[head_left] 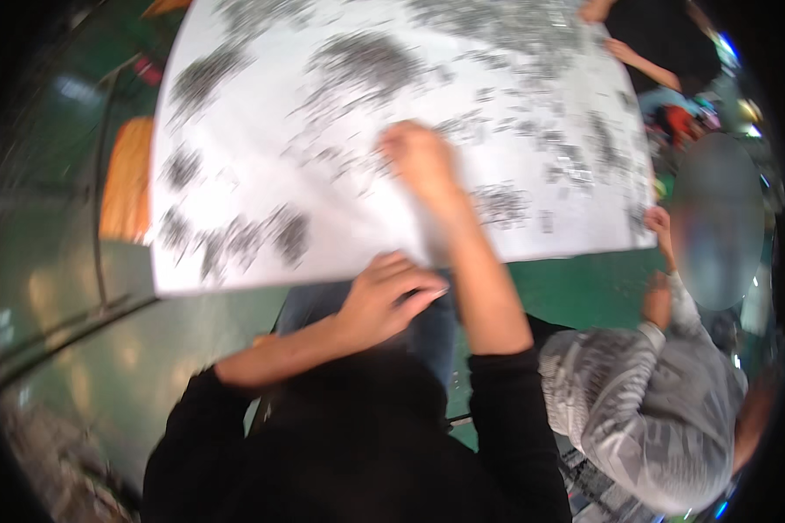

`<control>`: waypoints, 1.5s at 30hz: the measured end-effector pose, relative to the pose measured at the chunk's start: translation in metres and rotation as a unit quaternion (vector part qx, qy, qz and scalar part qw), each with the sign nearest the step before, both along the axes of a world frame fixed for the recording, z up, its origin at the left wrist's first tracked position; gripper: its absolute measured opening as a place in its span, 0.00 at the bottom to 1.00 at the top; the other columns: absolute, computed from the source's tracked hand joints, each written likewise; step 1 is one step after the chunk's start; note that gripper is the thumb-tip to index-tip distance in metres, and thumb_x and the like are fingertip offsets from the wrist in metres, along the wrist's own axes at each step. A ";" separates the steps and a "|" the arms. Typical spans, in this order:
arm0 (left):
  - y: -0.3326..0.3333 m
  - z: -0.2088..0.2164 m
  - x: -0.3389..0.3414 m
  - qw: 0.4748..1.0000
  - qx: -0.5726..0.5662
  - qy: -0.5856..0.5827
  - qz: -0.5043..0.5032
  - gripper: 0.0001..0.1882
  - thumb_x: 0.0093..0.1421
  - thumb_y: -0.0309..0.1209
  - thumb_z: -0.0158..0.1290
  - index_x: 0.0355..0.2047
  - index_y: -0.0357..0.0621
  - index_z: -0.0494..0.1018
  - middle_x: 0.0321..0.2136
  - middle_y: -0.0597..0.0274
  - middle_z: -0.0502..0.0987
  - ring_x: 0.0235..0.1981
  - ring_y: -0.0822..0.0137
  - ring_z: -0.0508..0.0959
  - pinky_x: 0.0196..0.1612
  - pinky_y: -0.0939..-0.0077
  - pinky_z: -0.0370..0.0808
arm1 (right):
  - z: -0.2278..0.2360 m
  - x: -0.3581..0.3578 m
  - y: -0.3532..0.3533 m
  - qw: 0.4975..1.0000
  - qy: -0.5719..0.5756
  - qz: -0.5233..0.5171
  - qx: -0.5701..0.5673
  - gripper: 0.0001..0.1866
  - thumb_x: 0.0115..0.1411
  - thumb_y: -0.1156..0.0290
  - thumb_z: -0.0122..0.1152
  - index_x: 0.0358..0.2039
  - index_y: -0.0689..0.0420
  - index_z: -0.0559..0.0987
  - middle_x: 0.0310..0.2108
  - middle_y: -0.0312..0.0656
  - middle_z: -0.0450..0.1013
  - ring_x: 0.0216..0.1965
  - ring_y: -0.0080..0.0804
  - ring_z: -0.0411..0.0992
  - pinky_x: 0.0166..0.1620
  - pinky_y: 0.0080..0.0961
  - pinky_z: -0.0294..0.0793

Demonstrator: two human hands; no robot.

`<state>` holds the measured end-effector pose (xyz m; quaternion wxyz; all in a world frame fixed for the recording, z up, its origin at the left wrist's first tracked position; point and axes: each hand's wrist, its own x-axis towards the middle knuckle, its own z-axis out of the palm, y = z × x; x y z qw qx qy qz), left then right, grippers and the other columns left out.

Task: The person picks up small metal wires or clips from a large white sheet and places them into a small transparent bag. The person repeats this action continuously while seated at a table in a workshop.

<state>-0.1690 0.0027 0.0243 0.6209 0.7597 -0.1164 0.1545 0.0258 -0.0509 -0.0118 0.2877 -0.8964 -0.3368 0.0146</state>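
Observation:
A white tabletop or sheet (349, 227) spreads before me, covered with small dark pieces or marks in loose clumps, too blurred to name. One dense dark patch (371, 65) lies beyond my right hand. My right hand (423, 166) is over the middle of the white surface, bent downward, its fingers smeared by motion. My left hand (384, 301) is at the near edge, in front of my body. Its fingers are curled toward the thumb, and anything between the tips is too small to make out.
At the right, a person in a grey patterned top (645, 410) has a hand (658, 222) at the table's corner. Another person in black (663, 44) reaches in at the far right. An orange-brown wooden stool or chair (129, 179) stands beside the left edge above a green floor (567, 288).

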 end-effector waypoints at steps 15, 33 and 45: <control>0.017 -0.034 0.015 0.991 0.087 -0.011 -0.102 0.10 0.47 0.23 0.62 0.30 0.47 0.76 0.30 0.65 0.79 0.34 0.61 0.76 0.41 0.67 0.70 | 0.002 0.000 0.035 0.985 -0.165 0.045 -0.006 0.05 0.46 0.74 0.56 0.25 0.60 0.71 0.27 0.42 0.69 0.34 0.35 0.69 0.37 0.30 0.70; 0.010 -0.039 0.024 0.994 0.000 0.061 -0.091 0.09 0.48 0.16 0.61 0.30 0.40 0.77 0.29 0.59 0.79 0.33 0.60 0.77 0.39 0.70 0.73 | 0.065 -0.020 -0.182 0.928 0.048 -0.357 0.093 0.05 0.57 0.76 0.62 0.34 0.61 0.79 0.28 0.39 0.77 0.30 0.25 0.74 0.35 0.23 0.73; 0.012 -0.046 0.017 0.994 -0.019 0.039 -0.098 0.09 0.50 0.19 0.61 0.33 0.42 0.77 0.30 0.61 0.79 0.32 0.62 0.77 0.39 0.71 0.72 | 0.028 -0.006 -0.241 0.915 -0.004 -0.389 -0.106 0.06 0.53 0.73 0.64 0.33 0.54 0.80 0.31 0.41 0.77 0.33 0.39 0.76 0.37 0.33 0.73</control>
